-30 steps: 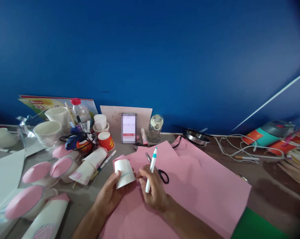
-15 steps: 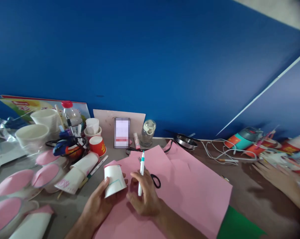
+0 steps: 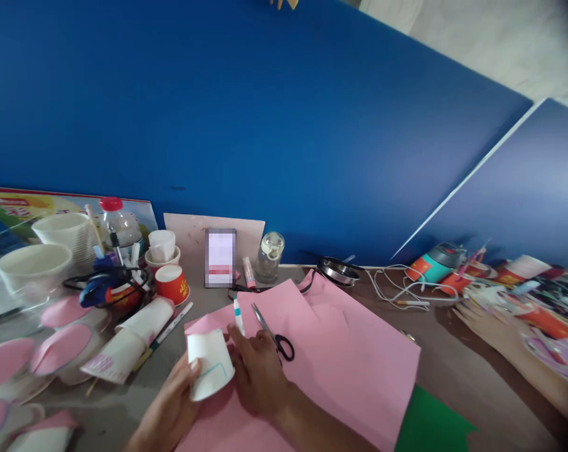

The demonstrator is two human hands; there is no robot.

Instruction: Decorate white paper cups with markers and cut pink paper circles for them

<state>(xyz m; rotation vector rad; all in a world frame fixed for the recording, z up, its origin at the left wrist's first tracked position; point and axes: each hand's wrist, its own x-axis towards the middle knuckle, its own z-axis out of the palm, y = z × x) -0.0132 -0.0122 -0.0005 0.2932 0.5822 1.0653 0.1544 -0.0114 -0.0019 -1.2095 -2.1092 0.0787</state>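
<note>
A white paper cup [image 3: 211, 365] with a teal line drawn on its side and pink paper at its far end is held in my left hand [image 3: 177, 383], thumb on the near side. Close to the cup's right side, my right hand [image 3: 260, 370] has its fingers closed around a white marker [image 3: 238, 316] with a teal band, its banded end pointing up and away. Pink paper sheets [image 3: 349, 351] lie under both hands. Just beyond my right hand, black-handled scissors [image 3: 284, 345] rest on the pink paper.
Pink-topped paper cups [image 3: 62, 348], a red cup [image 3: 172, 284] and stacked bowls [image 3: 34, 267] crowd the left. A phone [image 3: 220, 258] and a glass jar [image 3: 269, 256] stand at the back. Rightward are tape [image 3: 339, 271], a white cable [image 3: 382, 292] and another person's hand [image 3: 486, 323].
My right hand has turned and moved nearer the cup, with the marker now tilted left and lower in the fingers. The whole view has shifted slightly, and more of the scissors shows.
</note>
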